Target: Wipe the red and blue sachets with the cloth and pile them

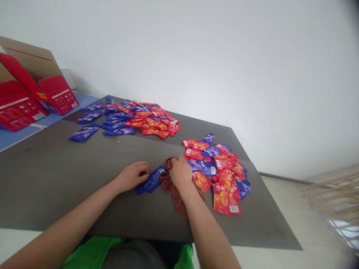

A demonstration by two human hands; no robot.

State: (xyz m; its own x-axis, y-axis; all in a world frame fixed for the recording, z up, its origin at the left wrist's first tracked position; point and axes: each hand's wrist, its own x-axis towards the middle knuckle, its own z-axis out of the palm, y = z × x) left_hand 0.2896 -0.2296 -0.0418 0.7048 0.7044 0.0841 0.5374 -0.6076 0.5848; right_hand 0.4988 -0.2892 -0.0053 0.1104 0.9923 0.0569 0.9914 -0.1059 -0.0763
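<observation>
A blue pouch point(153, 180) lies on the grey table in front of me, with its spout end toward the lower left. My left hand point(134, 175) is closed at the pouch's left edge, fingers curled against it. My right hand point(179, 170) is closed on a crumpled brown cloth point(181, 201), which spreads under the wrist and touches the pouch's right end. Close to the right of the cloth lies a loose pile of red and blue pouches point(224, 163).
Another pile of blue and red pouches point(146, 117) lies at the table's point(70, 168) far side. Open red cardboard boxes point(60, 93) stand on a blue surface at the far left. A white wall rises behind, and wooden slats point(333, 190) show at the right.
</observation>
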